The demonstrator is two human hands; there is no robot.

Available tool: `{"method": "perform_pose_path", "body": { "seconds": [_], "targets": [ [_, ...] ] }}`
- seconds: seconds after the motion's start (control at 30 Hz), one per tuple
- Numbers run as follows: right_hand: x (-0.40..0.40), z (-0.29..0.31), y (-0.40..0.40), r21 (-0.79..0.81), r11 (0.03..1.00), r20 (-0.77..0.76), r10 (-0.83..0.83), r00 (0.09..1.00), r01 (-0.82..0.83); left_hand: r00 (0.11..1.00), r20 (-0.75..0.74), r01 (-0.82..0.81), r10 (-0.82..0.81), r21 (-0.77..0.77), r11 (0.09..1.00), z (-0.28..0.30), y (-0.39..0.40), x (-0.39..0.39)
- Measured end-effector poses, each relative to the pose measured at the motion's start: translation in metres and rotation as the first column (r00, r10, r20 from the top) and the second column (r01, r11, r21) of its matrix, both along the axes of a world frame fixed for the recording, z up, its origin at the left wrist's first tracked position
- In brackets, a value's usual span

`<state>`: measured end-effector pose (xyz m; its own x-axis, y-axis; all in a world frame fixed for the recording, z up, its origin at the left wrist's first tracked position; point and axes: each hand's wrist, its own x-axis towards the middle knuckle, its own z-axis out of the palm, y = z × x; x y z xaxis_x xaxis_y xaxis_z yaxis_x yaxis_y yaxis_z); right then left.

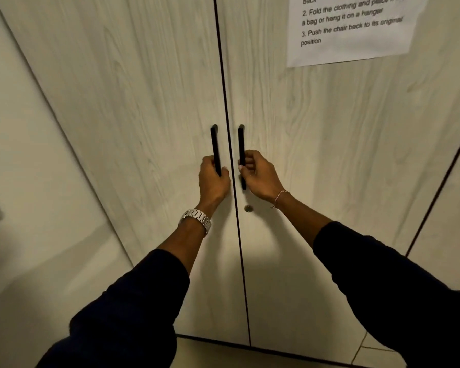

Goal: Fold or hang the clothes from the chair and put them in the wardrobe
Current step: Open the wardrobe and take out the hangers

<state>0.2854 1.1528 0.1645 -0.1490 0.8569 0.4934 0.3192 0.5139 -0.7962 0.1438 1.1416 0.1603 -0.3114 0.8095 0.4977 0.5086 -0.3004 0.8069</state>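
Now the wardrobe is seen close up, filling the view, its two pale wood-grain doors shut and meeting at a dark seam down the middle. Two black bar handles are mounted upright, one on each side of that seam.

The left handle is gripped by the left hand: the fingers are curled round the lower part of the bar and the thumb is laid across its right side. A silver metal watch is worn on that wrist, above a dark sleeve.

The right handle is held by the right hand, with the fingertips hooked round the bar near its middle, so this grip is closed on the handle too. A thin bracelet is seen at the right wrist, and a dark sleeve covers the forearm.

A small round keyhole is set in the right door, just below the right handle. A white paper sheet with printed instructions is stuck high on the right door, well apart from the hands. A strip of pale tiled floor is visible below the doors at the near edge. A plain wall runs along the left.
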Motion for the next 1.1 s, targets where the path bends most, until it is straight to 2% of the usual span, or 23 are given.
{"method": "perform_pose_path", "body": {
  "seconds": [0.2,0.37,0.47,0.67,0.83,1.0,1.1],
  "targets": [
    [-0.021,-0.016,0.017,-0.059,0.996,-0.139,0.062,0.988,-0.070,0.981,0.174,0.082,-0.089,0.050,0.995,-0.001,0.019,-0.007],
    [-0.030,-0.028,0.017,-0.100,0.994,-0.188,0.020,0.982,-0.039,0.954,0.248,0.157,-0.170,0.071,0.985,-0.008,0.023,-0.016],
    [-0.036,-0.029,0.019,-0.165,0.986,-0.269,-0.043,0.962,-0.002,0.937,0.289,0.186,-0.195,0.061,0.981,-0.007,0.022,-0.019],
    [-0.047,-0.028,0.006,-0.090,0.984,-0.136,-0.163,0.977,0.152,0.926,0.321,0.199,-0.199,0.033,0.979,-0.007,0.016,-0.021],
    [-0.053,-0.027,-0.011,-0.097,0.969,-0.052,-0.233,0.971,0.228,0.908,0.368,0.215,-0.203,0.008,0.977,-0.005,0.004,-0.024],
    [-0.057,-0.026,-0.034,-0.103,0.957,-0.033,-0.277,0.960,0.272,0.879,0.425,0.229,-0.216,0.021,0.973,-0.009,-0.022,-0.030],
    [-0.060,-0.028,-0.047,-0.080,0.949,-0.038,-0.308,0.951,0.304,0.899,0.385,0.210,-0.209,0.042,0.977,-0.012,-0.040,-0.038]
  ]
}}
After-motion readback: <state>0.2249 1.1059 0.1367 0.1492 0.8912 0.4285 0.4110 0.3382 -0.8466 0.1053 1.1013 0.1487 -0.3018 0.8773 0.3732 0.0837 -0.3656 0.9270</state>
